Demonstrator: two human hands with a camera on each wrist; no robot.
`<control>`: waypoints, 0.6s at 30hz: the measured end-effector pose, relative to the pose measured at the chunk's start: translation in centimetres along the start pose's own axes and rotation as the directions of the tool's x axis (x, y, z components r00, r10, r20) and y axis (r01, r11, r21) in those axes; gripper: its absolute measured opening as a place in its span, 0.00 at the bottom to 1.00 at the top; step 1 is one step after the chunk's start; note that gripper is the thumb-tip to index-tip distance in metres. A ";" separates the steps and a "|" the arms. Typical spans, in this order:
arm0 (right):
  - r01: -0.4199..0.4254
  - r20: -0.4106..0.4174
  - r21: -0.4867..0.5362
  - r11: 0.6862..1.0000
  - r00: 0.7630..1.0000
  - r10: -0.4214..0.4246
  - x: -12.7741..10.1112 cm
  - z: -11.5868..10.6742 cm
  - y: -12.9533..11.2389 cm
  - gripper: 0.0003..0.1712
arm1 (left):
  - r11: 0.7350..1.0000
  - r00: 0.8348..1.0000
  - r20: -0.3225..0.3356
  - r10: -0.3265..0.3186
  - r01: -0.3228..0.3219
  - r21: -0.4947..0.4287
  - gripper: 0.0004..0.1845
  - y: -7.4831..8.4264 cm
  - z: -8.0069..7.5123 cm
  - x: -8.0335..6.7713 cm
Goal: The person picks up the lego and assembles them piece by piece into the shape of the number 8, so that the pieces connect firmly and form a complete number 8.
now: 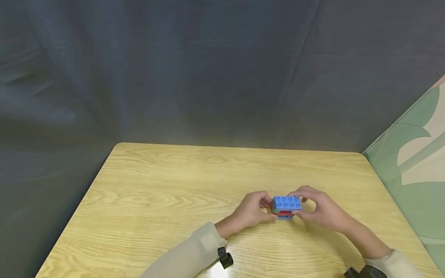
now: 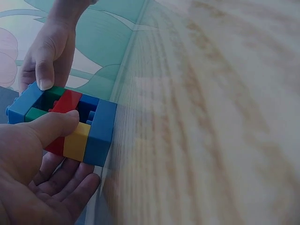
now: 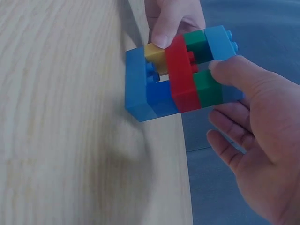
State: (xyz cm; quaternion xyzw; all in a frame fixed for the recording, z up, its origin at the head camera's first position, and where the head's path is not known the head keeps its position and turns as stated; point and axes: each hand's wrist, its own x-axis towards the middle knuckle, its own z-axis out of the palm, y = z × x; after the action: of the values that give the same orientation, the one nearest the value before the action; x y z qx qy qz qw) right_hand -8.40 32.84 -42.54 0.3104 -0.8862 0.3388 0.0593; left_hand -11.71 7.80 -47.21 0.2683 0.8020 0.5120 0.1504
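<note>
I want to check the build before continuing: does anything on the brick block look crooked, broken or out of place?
Nothing stands out. The multicoloured plastic brick block sits level on the light wooden table, held between the left hand and the right hand. Its blue, red, green and yellow layers look flush; the gaps between the bricks seem to belong to the build.

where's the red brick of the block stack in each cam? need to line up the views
Head: red brick is a thin strip under the blue top brick, lower centre-right, between both hands.
Left wrist: red brick left of centre, partly under the left thumb.
Right wrist: red brick upper centre, running across the stack.
Shared landmark: the yellow brick beside it.
</note>
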 end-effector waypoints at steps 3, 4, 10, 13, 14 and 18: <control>-0.009 0.016 -0.003 1.000 1.000 0.009 0.1 -0.3 0.0 0.31 | 1.000 1.000 0.001 0.002 -0.002 -0.004 0.16 0.0 0.1 0.1; -0.012 0.020 -0.003 1.000 1.000 0.013 0.1 -0.4 -0.1 0.31 | 1.000 1.000 0.002 0.002 -0.002 -0.004 0.16 0.0 0.1 0.1; -0.032 0.023 -0.020 0.999 0.999 0.032 0.1 -0.6 -0.2 0.30 | 1.000 1.000 0.010 -0.005 0.004 0.022 0.16 0.1 0.2 0.5; -0.029 0.022 -0.021 0.999 0.999 0.029 0.1 -0.7 -0.2 0.30 | 0.999 1.000 0.024 -0.011 0.010 0.047 0.17 0.2 0.1 0.7; -0.026 0.022 -0.022 0.999 0.999 0.026 0.1 -0.7 -0.2 0.30 | 0.998 0.999 0.030 -0.016 0.014 0.055 0.18 0.3 0.1 0.7; -0.018 0.025 -0.025 1.000 1.000 0.019 -0.1 -0.7 -0.2 0.30 | 0.996 0.997 0.071 -0.026 0.020 0.090 0.20 0.4 0.1 0.7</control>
State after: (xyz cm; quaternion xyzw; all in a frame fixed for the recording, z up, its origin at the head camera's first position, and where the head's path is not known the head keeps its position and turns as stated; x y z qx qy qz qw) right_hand -8.28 33.23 -41.88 0.3056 -0.8938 0.3244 0.0487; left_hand -12.11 8.38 -46.87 0.2838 0.8212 0.4640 0.1729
